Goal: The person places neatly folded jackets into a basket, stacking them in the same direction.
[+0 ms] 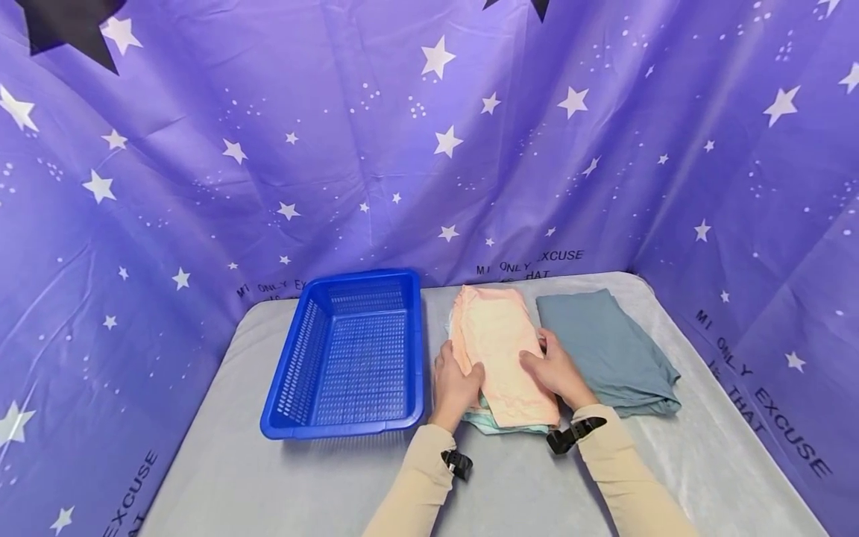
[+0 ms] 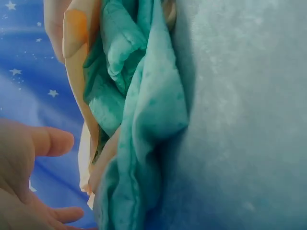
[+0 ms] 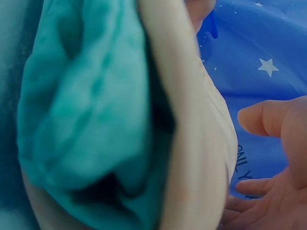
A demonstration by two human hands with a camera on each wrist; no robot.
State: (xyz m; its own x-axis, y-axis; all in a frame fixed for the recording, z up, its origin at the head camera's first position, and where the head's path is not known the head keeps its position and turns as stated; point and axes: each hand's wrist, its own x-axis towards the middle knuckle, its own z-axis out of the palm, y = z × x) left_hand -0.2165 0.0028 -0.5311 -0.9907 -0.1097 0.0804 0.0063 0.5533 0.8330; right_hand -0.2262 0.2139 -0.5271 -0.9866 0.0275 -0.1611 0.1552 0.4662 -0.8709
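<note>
A folded peach garment (image 1: 496, 328) lies on top of a light teal cloth (image 1: 506, 428), whose edge peeks out at the front in the head view. My left hand (image 1: 456, 384) touches the left side of this stack. At the stack's right side is my right hand (image 1: 558, 369). In the left wrist view the left thumb (image 2: 53, 141) is straight and apart from the cloth. The right thumb (image 3: 263, 117) likewise stands off the fabric in the right wrist view, with the fingers loosely extended. Parts of the fingertips are hidden behind the folded cloth.
A blue perforated basket (image 1: 417, 350) stands left of the stack, with nothing inside. A folded grey-blue garment (image 1: 604, 350) lies close on the right. The table is covered in pale grey cloth (image 1: 322, 485), and a purple star-patterned curtain (image 1: 376, 134) encloses its back and sides.
</note>
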